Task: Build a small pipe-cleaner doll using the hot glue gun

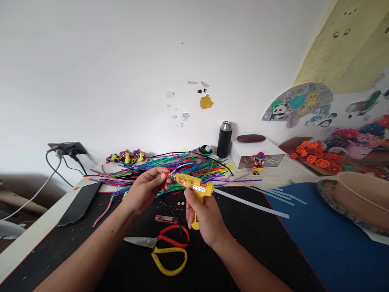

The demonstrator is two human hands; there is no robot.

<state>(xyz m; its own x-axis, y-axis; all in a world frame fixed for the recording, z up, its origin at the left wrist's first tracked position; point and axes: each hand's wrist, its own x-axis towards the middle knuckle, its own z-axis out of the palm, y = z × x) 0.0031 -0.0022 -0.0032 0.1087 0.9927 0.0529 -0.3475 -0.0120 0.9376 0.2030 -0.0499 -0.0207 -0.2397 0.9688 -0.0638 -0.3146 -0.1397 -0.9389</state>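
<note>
My right hand is wrapped round the handle of a yellow glue gun, whose nozzle points left. A long translucent glue stick sticks out of its back end. Between the thumb and fingers of my left hand is a small red piece, close to the nozzle; whether they touch I cannot tell. Below the hands, scissors with one red and one yellow handle loop lie on the black mat, beside a small pinkish-red lighter.
Colourful pipe cleaners are heaped behind my hands. Further back stand a black flask and a white box with a small figure. A phone lies left; loose glue sticks and a bowl are right.
</note>
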